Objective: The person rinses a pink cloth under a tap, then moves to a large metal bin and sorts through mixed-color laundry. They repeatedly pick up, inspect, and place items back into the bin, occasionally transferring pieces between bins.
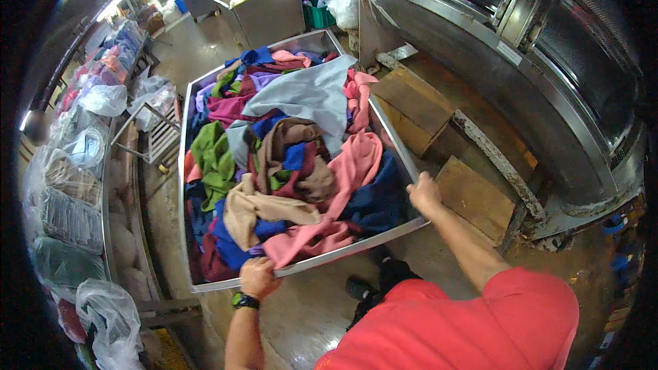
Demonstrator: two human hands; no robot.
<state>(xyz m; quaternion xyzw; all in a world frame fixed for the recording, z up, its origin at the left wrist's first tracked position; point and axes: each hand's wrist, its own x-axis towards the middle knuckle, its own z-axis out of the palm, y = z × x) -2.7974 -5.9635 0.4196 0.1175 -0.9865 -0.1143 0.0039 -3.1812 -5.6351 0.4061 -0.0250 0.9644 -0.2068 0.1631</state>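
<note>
A large metal-rimmed laundry cart stands before me, heaped with loose coloured cloths. My left hand is closed over its near rim, and a watch is on that wrist. At the near right corner my right hand grips the side rim. On the heap lie a light grey cloth, a green cloth, a tan cloth, a brown cloth and a long pink cloth. Dark blue fabric fills the cart's near right side. The lower layers are hidden.
Large steel machines line the right, with wooden boxes beside the cart. Plastic-wrapped bundles pile up along the left near a slatted chair. Another metal cart and a green basket stand beyond. The floor looks wet.
</note>
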